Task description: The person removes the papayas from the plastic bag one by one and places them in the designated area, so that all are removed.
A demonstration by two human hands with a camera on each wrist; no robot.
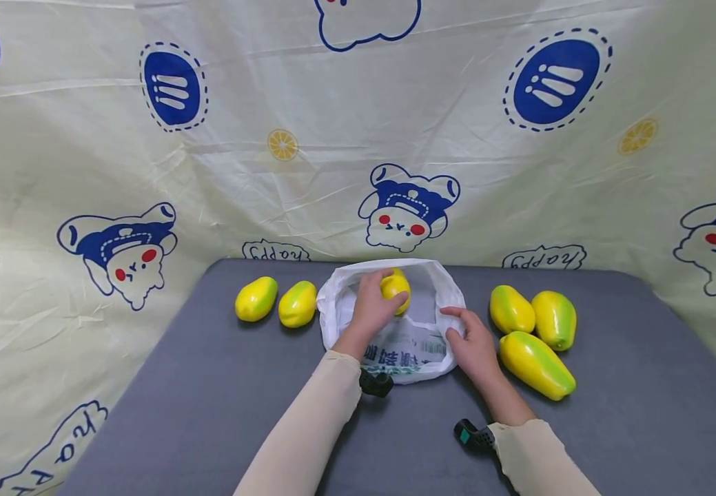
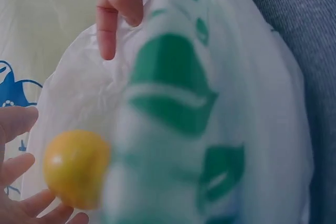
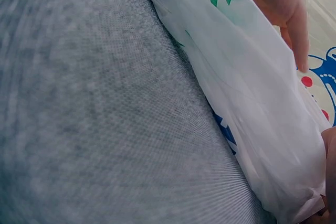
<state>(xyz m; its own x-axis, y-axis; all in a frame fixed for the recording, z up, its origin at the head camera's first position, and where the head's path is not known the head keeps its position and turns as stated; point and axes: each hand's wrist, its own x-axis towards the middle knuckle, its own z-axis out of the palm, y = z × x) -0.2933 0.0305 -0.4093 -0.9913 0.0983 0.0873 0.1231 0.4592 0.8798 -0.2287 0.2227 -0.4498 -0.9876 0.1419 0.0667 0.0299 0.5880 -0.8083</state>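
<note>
A white plastic bag (image 1: 451, 279) lies on the table with its mouth wide, showing blue and green print. Inside it is a yellow fruit (image 1: 400, 285), smooth and rounded like a mango or small papaya. My left hand (image 1: 373, 306) reaches into the bag beside this fruit. In the left wrist view its fingers (image 2: 18, 169) are spread, with fingertips right at the fruit's side. My right hand (image 1: 474, 348) holds the bag's right rim between thumb and fingers. The right wrist view shows the bag's white side (image 3: 252, 77) stretched from that grip.
Two yellow-green fruits (image 1: 256, 299) sit left of the bag. Three more, including a longer fruit (image 1: 536, 365), lie close together at its right, near my right hand. Behind the grey table (image 1: 196, 413) hangs a printed cloth (image 1: 326, 200).
</note>
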